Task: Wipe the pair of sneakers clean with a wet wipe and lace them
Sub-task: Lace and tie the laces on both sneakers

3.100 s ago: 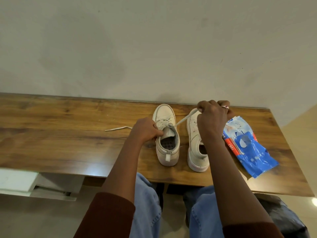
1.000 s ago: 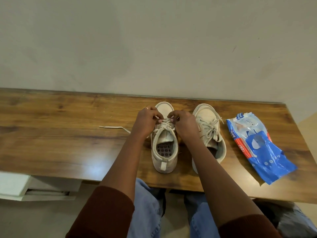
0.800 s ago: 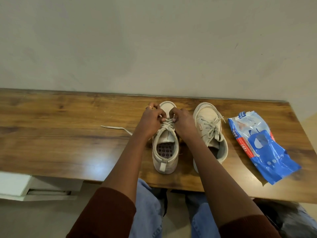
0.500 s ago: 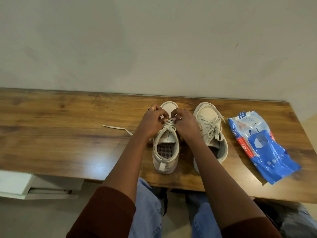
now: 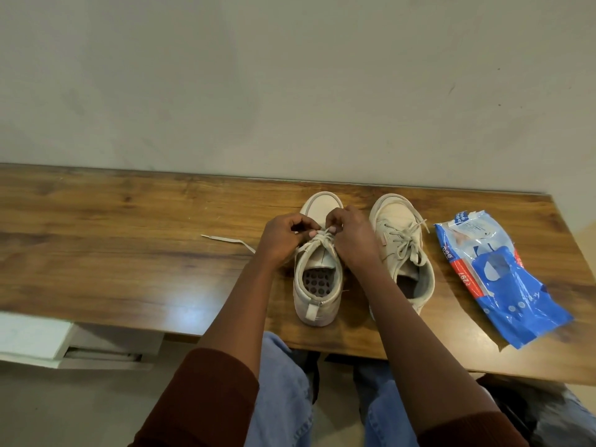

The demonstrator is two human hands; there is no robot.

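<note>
Head view. Landmark: centre sneaker (image 5: pixel 317 295), off-white, upright on the wooden table (image 5: pixel 113 253), heel toward the person, toe toward the wall (image 5: pixel 290 91); perforated insole visible in its opening.

Lace (image 5: pixel 317 241) crosses over its tongue in the upper rows. Left hand (image 5: pixel 280 238) at the sneaker's left flank, fingers curled, thumb and forefinger pinching the lace; right hand (image 5: pixel 353 240) at its right flank, fingers curled likewise, fingertips nipping the lace at the crossing; the two hands nearly meet over the throat of the shoe, toe cap showing beyond them.

Loose lace end (image 5: pixel 225 239) lies flat on the table left of the centre sneaker, running toward the left hand.

Second sneaker (image 5: pixel 403 253) just right of the centre sneaker, not touching it, laced, bow and ends draped over its side; right forearm crosses in front of its heel.

Wet-wipe pack (image 5: pixel 493 279), blue and white, lies flat farther right of the centre sneaker, beyond the second one.

Dark red sleeves (image 5: pixel 206 398) and blue jeans (image 5: pixel 283 398) nearer than the heel, below the table edge.
</note>
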